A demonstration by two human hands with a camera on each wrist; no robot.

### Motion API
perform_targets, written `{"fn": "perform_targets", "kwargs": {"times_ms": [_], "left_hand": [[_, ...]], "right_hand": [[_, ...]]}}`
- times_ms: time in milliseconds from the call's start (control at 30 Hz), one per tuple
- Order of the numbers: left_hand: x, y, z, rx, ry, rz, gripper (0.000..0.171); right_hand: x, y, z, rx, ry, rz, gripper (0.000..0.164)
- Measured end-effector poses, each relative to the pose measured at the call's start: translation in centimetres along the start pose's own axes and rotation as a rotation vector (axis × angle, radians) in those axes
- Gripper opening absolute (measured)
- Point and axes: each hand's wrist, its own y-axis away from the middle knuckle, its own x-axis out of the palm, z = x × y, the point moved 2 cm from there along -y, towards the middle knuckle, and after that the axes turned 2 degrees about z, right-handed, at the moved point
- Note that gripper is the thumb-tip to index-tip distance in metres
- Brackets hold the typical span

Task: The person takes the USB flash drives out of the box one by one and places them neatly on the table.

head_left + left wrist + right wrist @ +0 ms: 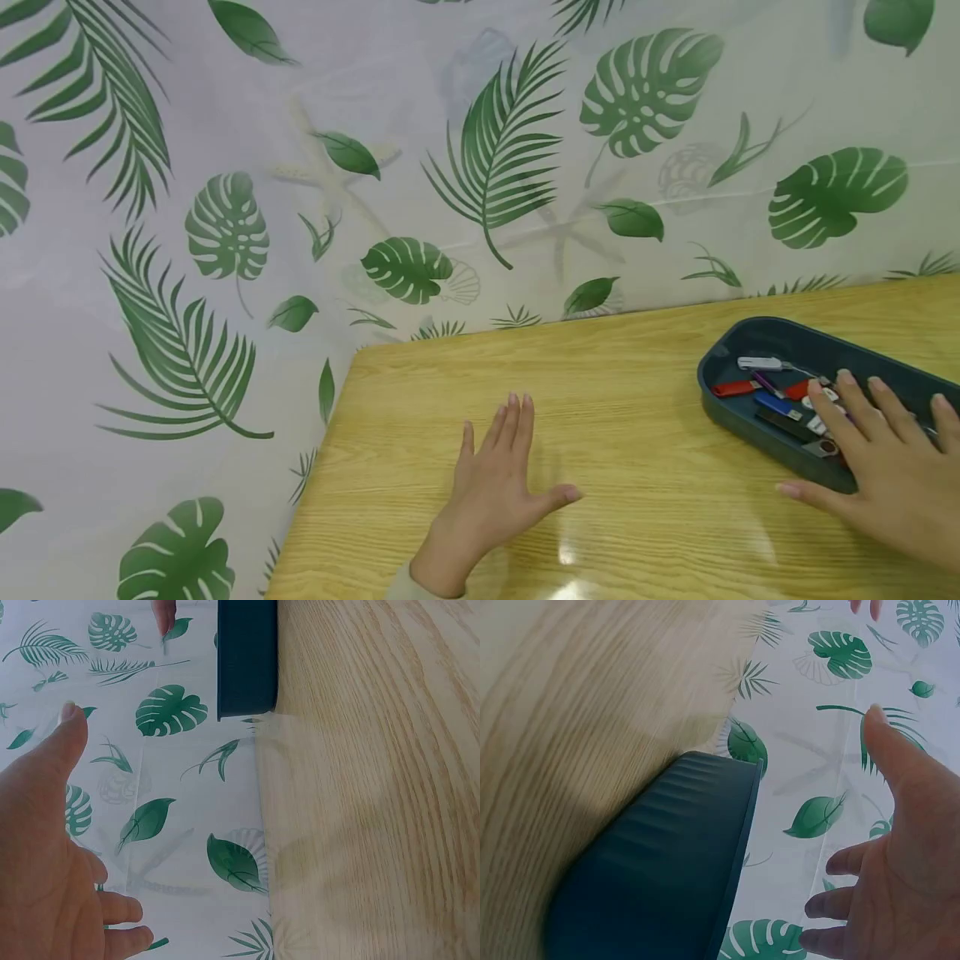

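Hanging at the back: pale fabric-like sheet printed with green leaves (375,108); fills much of the head view.
Glossy yellow wood-grain tabletop (637,375): meets the sheet along the far edge; catches glare near the bottom.
Dark teal oblong tray with rounded corners (765,442): plastic by the look; sits upright on the right side of the tabletop, near the sheet.
Bare right hand (896,471): hovers above the tray, apart from the rim, hiding part of the contents; fingers spread apart, thumb well out, nothing gripped.
Bare left hand (495,487): hovers over the tabletop, well left of the tray; thumb and little finger apart, the others close together, nothing held.
Small mixed sticks, apparently USB drives: lie jumbled inside the tray, toward the left end; white stick (761,363), red stick (735,388), blue stick (777,406), black stick (786,423), purple stick (763,383); others too covered to tell.
Handling of the sticks: probably best to come straight down from above, pinch one casing between thumb and forefinger, and lift clear of the rim; likely to drag neighbours along if scooped.
Steadying of the tray: probably best with left fingers on the near wall, to prevent sliding.
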Motion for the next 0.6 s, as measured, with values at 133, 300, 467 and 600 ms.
{"fn": "perform_targets", "kwargs": {"times_ms": [133, 300, 467, 600], "left_hand": [[0.2, 0.0, -0.1, 0.001, 0.013, 0.016, 0.099], [0.6, -0.1, 0.0, 0.006, 0.016, 0.027, 0.097], [1.0, -0.3, -0.2, 0.013, 0.048, 0.046, 0.097], [1.3, -0.8, -0.5, 0.021, 0.097, 0.081, 0.096]], "right_hand": [[0.1, 0.1, -0.2, 0.008, -0.021, -0.022, 0.127], [0.4, 0.3, -0.5, 0.011, -0.039, -0.047, 0.126], [1.0, 0.7, -1.3, 0.012, -0.076, -0.091, 0.124], [1.4, 1.0, -2.0, 0.053, -0.116, -0.12, 0.123]]}}
